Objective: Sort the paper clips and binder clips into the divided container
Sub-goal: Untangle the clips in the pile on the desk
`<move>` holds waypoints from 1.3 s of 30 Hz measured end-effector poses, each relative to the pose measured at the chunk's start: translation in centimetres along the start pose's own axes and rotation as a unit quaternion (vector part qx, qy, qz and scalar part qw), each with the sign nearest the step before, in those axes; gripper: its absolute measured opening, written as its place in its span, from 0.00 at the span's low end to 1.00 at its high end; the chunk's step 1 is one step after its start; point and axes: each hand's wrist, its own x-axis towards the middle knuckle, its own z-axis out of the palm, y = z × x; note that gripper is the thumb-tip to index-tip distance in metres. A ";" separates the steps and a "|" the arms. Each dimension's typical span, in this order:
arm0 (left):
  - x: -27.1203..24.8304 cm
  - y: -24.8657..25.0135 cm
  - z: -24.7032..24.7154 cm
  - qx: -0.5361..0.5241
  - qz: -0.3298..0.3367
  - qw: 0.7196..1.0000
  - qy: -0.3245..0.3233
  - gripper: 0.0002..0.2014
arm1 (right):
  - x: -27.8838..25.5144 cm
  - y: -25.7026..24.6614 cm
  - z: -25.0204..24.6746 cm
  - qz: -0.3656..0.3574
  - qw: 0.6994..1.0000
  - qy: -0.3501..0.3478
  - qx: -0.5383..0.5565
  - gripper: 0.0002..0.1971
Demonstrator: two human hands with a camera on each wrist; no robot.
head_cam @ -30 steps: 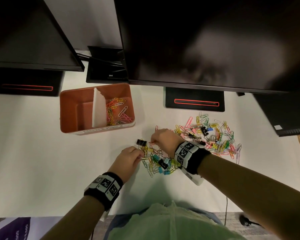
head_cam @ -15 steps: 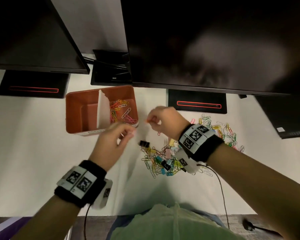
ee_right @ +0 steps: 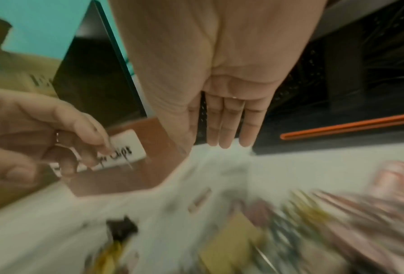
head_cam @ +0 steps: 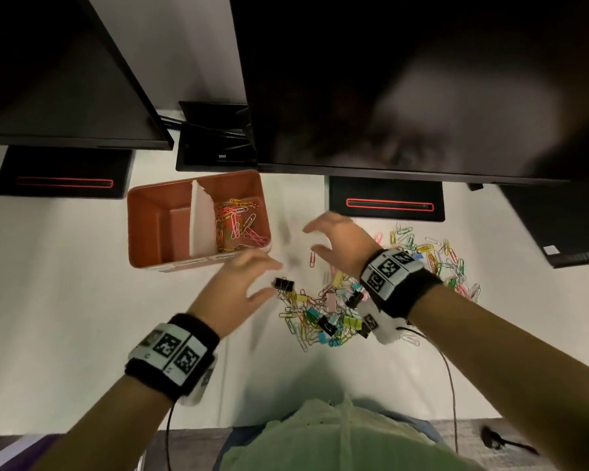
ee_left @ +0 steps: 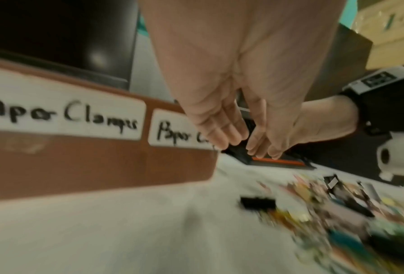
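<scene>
Divided container (head_cam: 143,229), paper clips (head_cam: 233,222) in right compartment only.

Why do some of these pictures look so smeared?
Head view: mostly sharp, only the left hand and right hand blur. Left wrist view: the clips smear, the box label stays readable. Right wrist view: clips streak badly.
</scene>
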 end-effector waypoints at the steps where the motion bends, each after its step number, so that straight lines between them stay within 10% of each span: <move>1: 0.2 -0.4 1.3 0.025 -0.005 0.999 -0.044 0.20 | -0.4 0.8 0.6 0.006 0.999 -0.033 -0.014 0.20; 6: 1.9 -1.3 5.3 0.066 -0.015 0.992 -0.109 0.22 | -1.2 1.8 2.6 -0.020 0.986 -0.142 -0.085 0.27; 17: 0.0 -3.2 3.4 0.038 -0.034 0.994 0.096 0.12 | -2.9 2.0 4.1 -0.074 0.982 -0.140 -0.100 0.20; 27: -1.8 -1.5 6.7 0.092 -0.003 0.991 -0.096 0.34 | -2.8 2.0 4.2 -0.090 0.974 -0.153 -0.143 0.19; 39: 1.3 -2.8 7.6 0.059 0.000 0.998 -0.019 0.03 | -1.2 1.1 4.1 -0.034 0.980 -0.165 -0.106 0.12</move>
